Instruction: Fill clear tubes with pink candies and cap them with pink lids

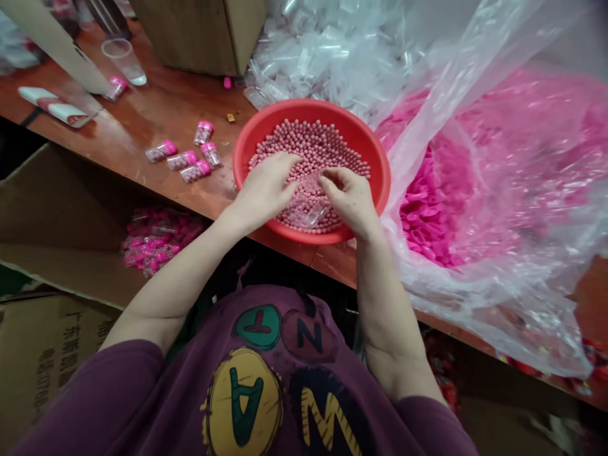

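Both hands work in the red basin (380, 166) of pink beads (313, 147) — left hand (268, 189) and right hand (350, 197) pinching a clear tube (308, 212) lying low over them — where a tilt could spill beads across the table (156, 120).

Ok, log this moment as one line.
left hand: on pink balls | right hand: pinching clear tube | red bowl on table

large letters "t", "n", "a" and "w" are printed in round patches on the purple shirt (266, 380). chinese characters are printed on the cardboard box (42, 354), too blurred to be read.
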{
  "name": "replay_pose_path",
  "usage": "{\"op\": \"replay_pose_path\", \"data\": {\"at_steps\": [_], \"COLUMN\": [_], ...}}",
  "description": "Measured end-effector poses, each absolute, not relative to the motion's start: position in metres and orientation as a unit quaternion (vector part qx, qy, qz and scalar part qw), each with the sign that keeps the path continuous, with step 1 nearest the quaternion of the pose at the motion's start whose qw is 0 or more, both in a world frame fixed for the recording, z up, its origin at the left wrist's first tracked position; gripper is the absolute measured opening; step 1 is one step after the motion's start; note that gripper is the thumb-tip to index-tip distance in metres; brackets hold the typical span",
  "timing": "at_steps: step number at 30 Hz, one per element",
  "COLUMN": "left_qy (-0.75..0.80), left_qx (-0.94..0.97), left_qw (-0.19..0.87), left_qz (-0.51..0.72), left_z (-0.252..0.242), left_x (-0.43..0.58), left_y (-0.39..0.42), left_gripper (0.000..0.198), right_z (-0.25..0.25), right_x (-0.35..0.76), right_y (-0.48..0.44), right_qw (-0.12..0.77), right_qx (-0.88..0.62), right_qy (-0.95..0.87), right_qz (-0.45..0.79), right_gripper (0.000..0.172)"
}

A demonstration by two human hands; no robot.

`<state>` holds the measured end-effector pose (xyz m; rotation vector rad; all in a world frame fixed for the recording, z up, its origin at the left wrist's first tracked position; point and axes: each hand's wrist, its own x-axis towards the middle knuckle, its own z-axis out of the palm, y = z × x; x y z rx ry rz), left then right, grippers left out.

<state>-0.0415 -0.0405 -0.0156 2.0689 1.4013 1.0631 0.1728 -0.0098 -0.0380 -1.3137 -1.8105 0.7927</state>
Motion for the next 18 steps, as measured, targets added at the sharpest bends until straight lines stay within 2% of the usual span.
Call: {"op": "replay_pose_path", "data": {"at_steps": [2, 4, 8, 10, 13, 18], "left_qy": [0.489, 0.487, 0.501, 0.516, 0.501, 0.463], "left_qx": [0.780, 0.802, 0.821, 0.815, 0.822, 0.851], "left_qw": [0.200, 0.185, 0.156, 0.149, 0.162, 0.205], "left_qz": [0.336, 0.292, 0.225, 0.217, 0.216, 0.138], "left_z": [-0.019, -0.020, -0.020, -0.025, -0.041, -0.067], "left_x": [-0.019, -0.005, -0.006, -0.013, -0.015, 0.036], "left_y": [-0.034, -0.027, 0.002, 0.026, 0.063, 0.090], "left_gripper": [0.041, 0.032, 0.025, 0.021, 0.005, 0.011], "right_z": [-0.040, -0.043, -0.048, -0.049, -0.045, -0.040], "right_x": [0.178, 0.184, 0.202, 0.207, 0.206, 0.197], "right_y": [-0.013, -0.017, -0.025, -0.030, -0.039, -0.048], "right_qw": [0.437, 0.460, 0.512, 0.536, 0.522, 0.516], "right_qx": [-0.481, -0.469, -0.499, -0.511, -0.522, -0.534], "right_qy": [-0.644, -0.613, -0.627, -0.632, -0.652, -0.651], "right_qz": [0.403, 0.438, 0.310, 0.226, 0.173, 0.156], "right_gripper": [0.025, 0.034, 0.050, 0.046, 0.033, 0.029]}}
